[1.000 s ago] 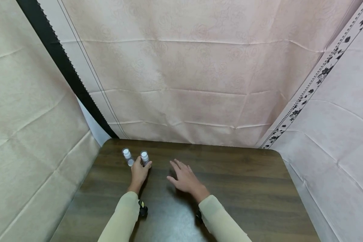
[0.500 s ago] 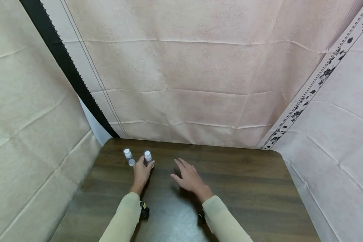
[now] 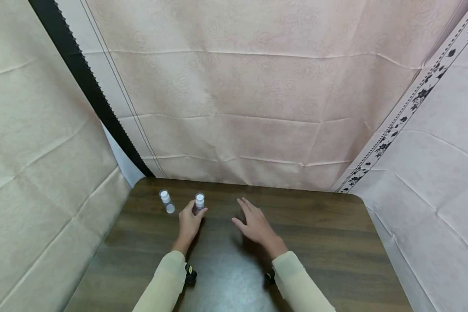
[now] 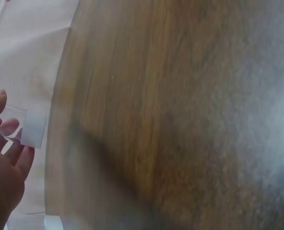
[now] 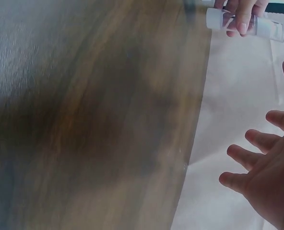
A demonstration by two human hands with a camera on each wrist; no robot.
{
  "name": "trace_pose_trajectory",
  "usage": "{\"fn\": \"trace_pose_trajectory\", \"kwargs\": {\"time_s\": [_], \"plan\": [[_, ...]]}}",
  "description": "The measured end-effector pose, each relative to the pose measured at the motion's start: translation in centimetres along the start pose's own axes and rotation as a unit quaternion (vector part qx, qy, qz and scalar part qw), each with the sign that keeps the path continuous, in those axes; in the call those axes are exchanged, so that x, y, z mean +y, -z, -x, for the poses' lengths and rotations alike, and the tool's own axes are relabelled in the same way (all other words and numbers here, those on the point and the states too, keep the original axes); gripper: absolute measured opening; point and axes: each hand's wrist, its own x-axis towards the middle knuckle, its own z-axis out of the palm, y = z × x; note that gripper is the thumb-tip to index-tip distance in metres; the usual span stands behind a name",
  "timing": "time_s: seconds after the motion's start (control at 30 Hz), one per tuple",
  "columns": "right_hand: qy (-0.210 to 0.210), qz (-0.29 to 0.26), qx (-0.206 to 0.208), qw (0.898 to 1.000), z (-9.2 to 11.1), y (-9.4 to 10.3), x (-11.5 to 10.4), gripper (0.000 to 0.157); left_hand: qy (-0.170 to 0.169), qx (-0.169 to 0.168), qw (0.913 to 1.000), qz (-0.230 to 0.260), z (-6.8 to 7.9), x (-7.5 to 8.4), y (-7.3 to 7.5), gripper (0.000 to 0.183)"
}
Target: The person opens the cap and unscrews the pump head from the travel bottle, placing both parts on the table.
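Note:
My left hand (image 3: 190, 222) holds a small clear bottle (image 3: 199, 200) with a white top part and a transparent overcap, its thumb and fingers round the body. A white base shows at the bottle's lower end in the left wrist view, beyond the fingers (image 4: 26, 158). To the left stands a similar bottle (image 3: 166, 202), apart from the hand. My right hand (image 3: 256, 224) hovers over the table to the right, fingers spread and holding nothing; in the right wrist view its fingers (image 5: 247, 155) reach toward the cloth side.
A brown wood-grain table (image 3: 296, 242) lies under both hands, with rounded far corners. Pale cloth (image 3: 238, 95) hangs behind it and along both sides. Small black devices, such as the one on the left wrist (image 3: 190, 275), are worn at the sleeves.
The left hand has moved right with the bottle, widening the distance to the other bottle, which stays in place. The right hand has also shifted right, still spread.

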Motion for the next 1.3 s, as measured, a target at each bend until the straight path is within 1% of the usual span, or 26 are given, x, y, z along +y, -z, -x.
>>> {"fn": "trace_pose_trajectory", "kwargs": {"time_s": [0.23,0.37,0.47,0.6,0.7,0.97,1.07,1.2,1.3], "plan": [[-0.003,-0.003,0.016,1.0,0.7,1.2,1.0,0.073,-0.008,-0.015,0.9994,0.029,0.3,1.4,-0.3,0.032],[-0.007,-0.009,0.023,1.0,1.2,1.8,1.6,0.073,-0.021,-0.021,0.9992,0.028,0.4,2.2,-0.5,0.033],[-0.012,-0.01,0.025,1.0,1.5,2.2,2.1,0.074,-0.036,-0.022,0.9988,0.025,0.6,2.8,-0.9,0.034],[-0.017,-0.011,0.027,0.999,2.0,2.8,2.6,0.075,-0.068,-0.017,0.9972,0.023,1.0,3.6,-1.5,0.035],[-0.022,-0.012,0.029,0.999,2.3,3.1,2.9,0.075,-0.089,-0.023,0.9954,0.026,1.4,4.3,-2.1,0.035],[-0.022,-0.034,0.058,0.997,2.9,3.9,3.2,0.074,-0.101,-0.073,0.9921,0.02,2.8,6.5,-3.3,0.038],[-0.025,-0.041,0.061,0.997,3.2,4.3,3.4,0.075,-0.095,-0.093,0.9911,0.015,3.3,7.2,-3.7,0.039],[-0.023,-0.045,0.065,0.997,3.4,4.8,3.8,0.077,-0.098,-0.108,0.9893,0.002,3.8,7.8,-4.1,0.039],[-0.016,-0.049,0.066,0.996,3.5,5.2,4.1,0.078,-0.116,-0.109,0.9872,-0.013,4.0,8.2,-4.2,0.039]]}}
